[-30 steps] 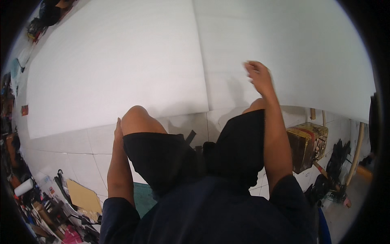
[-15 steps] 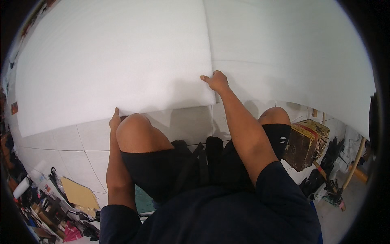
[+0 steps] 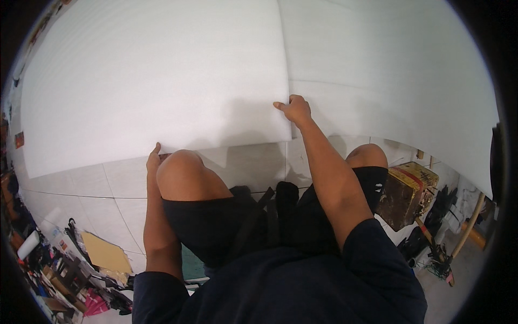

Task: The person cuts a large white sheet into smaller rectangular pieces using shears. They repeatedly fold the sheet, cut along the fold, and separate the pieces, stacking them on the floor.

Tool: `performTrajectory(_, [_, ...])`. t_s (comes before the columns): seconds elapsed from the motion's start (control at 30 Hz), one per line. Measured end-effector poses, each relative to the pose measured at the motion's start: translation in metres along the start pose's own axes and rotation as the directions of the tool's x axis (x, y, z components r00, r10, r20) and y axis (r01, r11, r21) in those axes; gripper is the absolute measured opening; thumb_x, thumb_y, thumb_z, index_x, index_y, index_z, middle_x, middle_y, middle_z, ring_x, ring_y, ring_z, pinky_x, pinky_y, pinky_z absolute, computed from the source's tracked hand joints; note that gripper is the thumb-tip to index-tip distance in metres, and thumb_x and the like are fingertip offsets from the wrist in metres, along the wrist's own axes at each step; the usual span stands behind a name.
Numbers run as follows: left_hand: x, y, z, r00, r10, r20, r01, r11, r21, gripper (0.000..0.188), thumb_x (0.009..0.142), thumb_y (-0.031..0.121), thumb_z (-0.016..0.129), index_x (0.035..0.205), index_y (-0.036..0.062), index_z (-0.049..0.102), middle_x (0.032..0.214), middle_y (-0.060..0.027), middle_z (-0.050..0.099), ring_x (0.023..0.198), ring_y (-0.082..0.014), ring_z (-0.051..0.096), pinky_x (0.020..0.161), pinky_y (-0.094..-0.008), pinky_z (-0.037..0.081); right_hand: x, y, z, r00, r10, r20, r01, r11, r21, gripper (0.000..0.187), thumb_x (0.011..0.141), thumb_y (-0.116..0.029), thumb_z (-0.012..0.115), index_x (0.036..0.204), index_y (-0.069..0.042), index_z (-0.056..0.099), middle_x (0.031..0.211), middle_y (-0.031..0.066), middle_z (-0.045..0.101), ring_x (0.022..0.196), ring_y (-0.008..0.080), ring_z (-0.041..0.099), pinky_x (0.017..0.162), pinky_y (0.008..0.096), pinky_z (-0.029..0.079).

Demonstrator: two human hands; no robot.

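A large white foam sheet point(image 3: 151, 75) is spread before me, its right edge lying over a second white layer point(image 3: 377, 81) that extends to the right. My right hand point(image 3: 298, 110) grips the upper sheet's right edge near its closest corner, thumb on top and fingers curled at the edge. My left hand point(image 3: 154, 157) is at the near edge of the same sheet, beside my left knee. Its thumb points up against the edge, while its other fingers are mostly hidden behind the knee and under the foam.
Pale floor tiles point(image 3: 91, 186) show along the near edge of the foam. At the right stands a worn yellow-brown box point(image 3: 407, 194), near a wooden stick point(image 3: 468, 227). Assorted clutter lies at the lower left, with a tan flat board point(image 3: 106, 252) among it.
The right hand and the sheet's right edge appear slightly farther right, though the whole view has shifted a little too. Both hands keep their hold.
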State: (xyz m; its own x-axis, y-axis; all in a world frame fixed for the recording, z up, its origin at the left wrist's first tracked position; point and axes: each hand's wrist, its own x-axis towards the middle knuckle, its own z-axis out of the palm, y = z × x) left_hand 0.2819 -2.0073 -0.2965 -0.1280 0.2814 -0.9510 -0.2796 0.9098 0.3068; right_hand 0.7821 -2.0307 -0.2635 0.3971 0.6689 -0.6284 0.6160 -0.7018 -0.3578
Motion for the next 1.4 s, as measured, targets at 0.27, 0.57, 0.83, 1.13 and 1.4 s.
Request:
performTrajectory(0.27, [-0.017,-0.01,0.032,0.997,-0.071,0.024,0.071,0.997,0.032,0.061,0.092,0.045,0.06,0.095,-0.0156,0.06,0.096,-0.0259,0.065,0.085,-0.0324,0.064,0.075,-0.0395,0.054,-0.006,0.014,-0.002,0.996,-0.003,-0.088,-0.005,0.996,-0.093,0.061,0.078,-0.046,0.074,0.111,0.003,0.062,0.11,0.021,0.066,0.104,0.0329,0.063,0.09,0.0416,0.049])
performTrajectory(0.57, [0.004,-0.019,0.063,0.918,0.32,-0.233,-0.336,0.941,-0.031,0.038,0.091,0.031,0.066,0.1,-0.0054,0.059,0.092,-0.0166,0.064,0.069,-0.0256,0.062,0.056,-0.0404,0.052,0.026,0.053,0.025,0.993,-0.095,-0.065,0.104,0.985,0.137,0.085,0.085,-0.042,0.065,0.141,0.012,0.031,0.145,0.0323,0.034,0.136,0.0446,0.031,0.115,0.0459,0.026])
performTrajectory(0.83, [-0.015,-0.019,0.073,0.905,0.183,-0.383,-0.266,0.948,-0.176,0.044,0.084,0.024,0.074,0.102,-0.0132,0.058,0.089,-0.0183,0.063,0.067,-0.0276,0.062,0.051,-0.0381,0.051,0.014,0.038,0.024,0.971,-0.155,-0.182,0.159,0.987,0.006,0.07,0.084,-0.03,0.07,0.134,0.01,0.041,0.127,0.0309,0.051,0.115,0.0435,0.053,0.098,0.0462,0.043])
performTrajectory(1.13, [-0.002,-0.035,-0.011,0.744,0.658,0.115,-0.353,0.241,0.904,0.052,0.084,0.023,0.069,0.132,0.0171,0.049,0.1,-0.0176,0.067,0.092,-0.0375,0.063,0.087,-0.0482,0.047,-0.045,0.011,-0.025,0.999,-0.037,0.007,0.037,0.943,-0.33,0.102,0.072,-0.034,0.08,0.151,-0.009,0.02,0.146,0.022,0.035,0.128,0.0367,0.043,0.101,0.0513,0.042])
performTrajectory(1.4, [-0.218,-0.017,0.091,0.419,0.907,-0.034,-0.817,0.394,0.421,0.041,0.089,0.019,0.064,0.123,-0.0016,0.053,0.122,-0.0178,0.055,0.11,-0.0284,0.053,0.094,-0.0385,0.044,-0.034,0.073,0.005,0.989,-0.057,-0.134,-0.036,0.795,-0.606,0.078,0.087,-0.03,0.061,0.152,-0.015,0.02,0.153,0.0252,0.021,0.134,0.0454,0.033,0.102,0.059,0.037])
